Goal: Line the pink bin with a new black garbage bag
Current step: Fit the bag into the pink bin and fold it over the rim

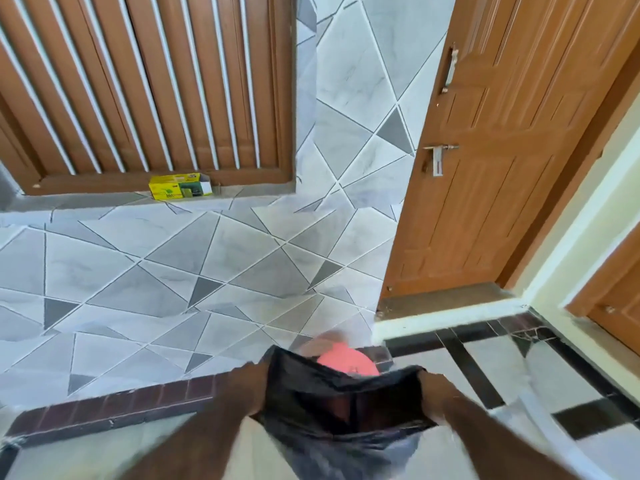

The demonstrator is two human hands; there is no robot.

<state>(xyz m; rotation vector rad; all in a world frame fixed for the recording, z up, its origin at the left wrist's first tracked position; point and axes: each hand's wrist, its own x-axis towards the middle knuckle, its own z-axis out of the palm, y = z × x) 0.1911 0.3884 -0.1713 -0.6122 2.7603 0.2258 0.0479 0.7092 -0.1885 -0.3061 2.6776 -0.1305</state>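
Observation:
A black garbage bag [343, 414] hangs stretched wide at the bottom centre of the head view, its mouth held apart. My left hand [254, 389] grips the bag's left edge and my right hand [436, 400] grips its right edge. Just beyond the bag's far rim, part of the pink bin [348, 358] shows on the floor; the bag hides the rest of it. The picture is blurred around the bag and hands.
A brown wooden door [485, 161] stands ajar on the right, above a raised step [446, 301]. A slatted wooden panel [145, 84] fills the back left, with a yellow-green box [178, 191] on its ledge. Grey triangle-pattern tiles [173, 271] cover the floor.

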